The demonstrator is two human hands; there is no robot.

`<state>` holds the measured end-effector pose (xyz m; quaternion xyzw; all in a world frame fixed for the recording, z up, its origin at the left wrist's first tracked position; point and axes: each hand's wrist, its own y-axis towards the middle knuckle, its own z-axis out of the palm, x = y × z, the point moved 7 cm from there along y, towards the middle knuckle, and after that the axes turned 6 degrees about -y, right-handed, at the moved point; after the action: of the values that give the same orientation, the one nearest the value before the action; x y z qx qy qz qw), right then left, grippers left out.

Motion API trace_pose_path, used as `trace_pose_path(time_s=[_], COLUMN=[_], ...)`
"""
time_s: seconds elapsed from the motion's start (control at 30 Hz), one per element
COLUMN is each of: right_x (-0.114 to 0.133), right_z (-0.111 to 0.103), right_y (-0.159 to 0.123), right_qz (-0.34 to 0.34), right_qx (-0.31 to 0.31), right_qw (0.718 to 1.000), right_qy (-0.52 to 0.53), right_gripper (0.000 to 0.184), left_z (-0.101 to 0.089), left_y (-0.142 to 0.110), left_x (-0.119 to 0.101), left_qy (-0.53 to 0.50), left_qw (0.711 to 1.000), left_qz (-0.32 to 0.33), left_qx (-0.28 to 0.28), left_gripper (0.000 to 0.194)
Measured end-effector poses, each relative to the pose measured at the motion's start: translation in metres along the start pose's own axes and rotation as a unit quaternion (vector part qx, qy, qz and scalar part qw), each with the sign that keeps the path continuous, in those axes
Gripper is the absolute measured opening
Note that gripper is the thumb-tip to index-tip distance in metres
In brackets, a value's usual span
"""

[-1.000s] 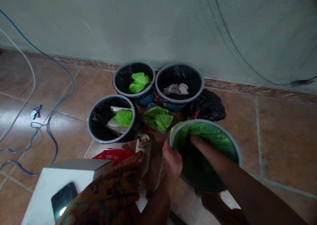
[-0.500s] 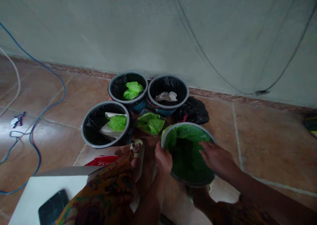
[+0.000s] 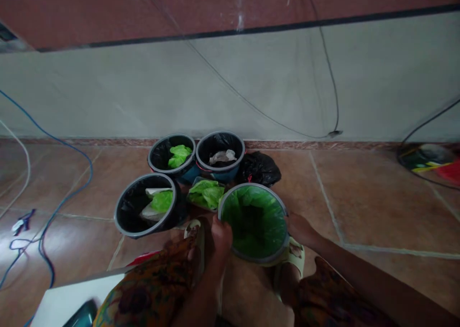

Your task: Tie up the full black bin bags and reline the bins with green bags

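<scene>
A round bucket (image 3: 247, 260) with a grey rim stands between my feet, lined with a green plastic bag (image 3: 271, 221) spread against its walls. My left hand (image 3: 222, 236) is closed on the left side of the rim. On the opposite side, my right hand (image 3: 299, 227) grips the rim, its fingers partly hidden by the bucket edge. Just left of the bucket lies a crumpled green bag (image 3: 207, 192) in a clear container. Behind it rests a knotted black bag (image 3: 260, 168). The bottom of the lined bucket is too dark to make out.
Three black-lined buckets stand nearby: one at left (image 3: 129, 212), one back left (image 3: 158, 157), one back right (image 3: 208, 149). A white box (image 3: 77, 296) bears a phone (image 3: 82, 313). A blue cable (image 3: 70, 200) crosses the tiles; a wall (image 3: 143, 92) bounds the back.
My right hand has moved from inside the bucket's liner to its right rim. The liner now sits more spread out. The view has tilted up, showing more wall.
</scene>
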<state>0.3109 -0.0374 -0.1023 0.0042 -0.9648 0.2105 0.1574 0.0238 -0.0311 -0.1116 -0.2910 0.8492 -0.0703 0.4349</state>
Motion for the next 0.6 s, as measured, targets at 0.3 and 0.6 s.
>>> trace_pose_path(time_s=[0.3,0.6], right_x=[-0.014,-0.039], right_z=[0.005,-0.017], right_y=[-0.016,-0.026], right_qz=[0.143,0.19], right_qx=[0.016,0.015], right_qw=[0.961,0.945], right_qy=[0.235,0.267], right_gripper=[0.02,0.025], left_z=[-0.019,-0.025], left_y=[-0.018,-0.055], left_x=[0.014,0.03], left_qy=[-0.032,-0.069], left_qw=[0.996,0.996], left_qz=[-0.082,-0.05], left_qx=[-0.02,-0.034], left_gripper=[0.057,0.051])
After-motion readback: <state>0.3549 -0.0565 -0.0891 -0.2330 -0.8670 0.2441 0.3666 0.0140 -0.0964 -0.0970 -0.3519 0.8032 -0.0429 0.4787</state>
